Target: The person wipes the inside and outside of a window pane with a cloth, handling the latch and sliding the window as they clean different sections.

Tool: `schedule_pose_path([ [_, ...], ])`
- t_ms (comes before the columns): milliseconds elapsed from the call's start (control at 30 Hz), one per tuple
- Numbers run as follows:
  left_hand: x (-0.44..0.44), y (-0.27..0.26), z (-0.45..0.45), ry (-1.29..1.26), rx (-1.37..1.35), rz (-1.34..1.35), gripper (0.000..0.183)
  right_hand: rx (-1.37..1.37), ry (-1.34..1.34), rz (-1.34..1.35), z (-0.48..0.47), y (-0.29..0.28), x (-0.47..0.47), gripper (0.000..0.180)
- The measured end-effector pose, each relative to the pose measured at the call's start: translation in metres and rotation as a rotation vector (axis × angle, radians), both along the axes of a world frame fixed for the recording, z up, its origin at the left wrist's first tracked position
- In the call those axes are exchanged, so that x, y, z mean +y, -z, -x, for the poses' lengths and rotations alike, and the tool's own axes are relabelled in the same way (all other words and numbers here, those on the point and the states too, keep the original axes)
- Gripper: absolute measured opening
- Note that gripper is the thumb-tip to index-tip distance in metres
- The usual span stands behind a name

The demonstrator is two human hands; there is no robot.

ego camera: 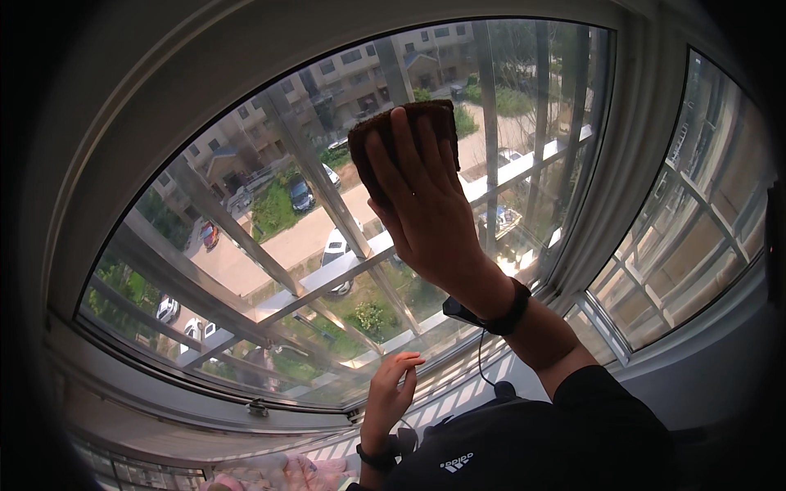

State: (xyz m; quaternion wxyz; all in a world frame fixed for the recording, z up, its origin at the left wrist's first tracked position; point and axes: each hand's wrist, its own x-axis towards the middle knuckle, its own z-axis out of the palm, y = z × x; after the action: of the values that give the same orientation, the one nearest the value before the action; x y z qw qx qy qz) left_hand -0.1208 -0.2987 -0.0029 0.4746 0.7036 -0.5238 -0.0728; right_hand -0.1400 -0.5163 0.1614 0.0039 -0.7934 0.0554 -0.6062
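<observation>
My right hand (424, 184) lies spread over a folded dark brown cloth (365, 132), pressing it against the upper middle of a large window pane (368, 319). The cloth's edges stick out past my fingertips and to both sides of the hand. Lower down, my left hand (391, 386) is raised in front of the pane's bottom edge with its fingers loosely bent. It holds nothing, and its thumb stands apart from the fingers. Both wrists carry black bands, and a small dark device with a cable (481, 359) hangs at the right one.
Metal bars (325, 190) cross outside the glass. A pale window frame (589, 202) borders the pane, with a second window (694, 221) at right. Below lies a sunlit sill (491, 368). Pink fabric (301, 472) is at bottom left. A latch (256, 407) sits on the lower frame.
</observation>
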Motion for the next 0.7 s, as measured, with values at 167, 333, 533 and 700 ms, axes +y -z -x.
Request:
schedule_pose_path([
  [167, 0.005, -0.003, -0.001, -0.011, -0.022, -0.007, 0.02, 0.288, -0.076, 0.055, 0.017, 0.202, -0.005, 0.059],
  [333, 0.007, 0.008, 0.002, -0.027, 0.017, 0.0, 0.019, 0.477, -0.038, 0.013, 0.046, 0.316, -0.004, 0.06],
  [533, 0.01, 0.008, 0.012, 0.024, 0.095, -0.026, 0.017, 0.217, -0.124, -0.064, 0.015, 0.122, 0.002, 0.064],
  [700, 0.027, 0.006, 0.013, -0.036, 0.08, 0.014, 0.019, 0.006, -0.201, 0.104, -0.018, -0.033, 0.029, 0.062],
])
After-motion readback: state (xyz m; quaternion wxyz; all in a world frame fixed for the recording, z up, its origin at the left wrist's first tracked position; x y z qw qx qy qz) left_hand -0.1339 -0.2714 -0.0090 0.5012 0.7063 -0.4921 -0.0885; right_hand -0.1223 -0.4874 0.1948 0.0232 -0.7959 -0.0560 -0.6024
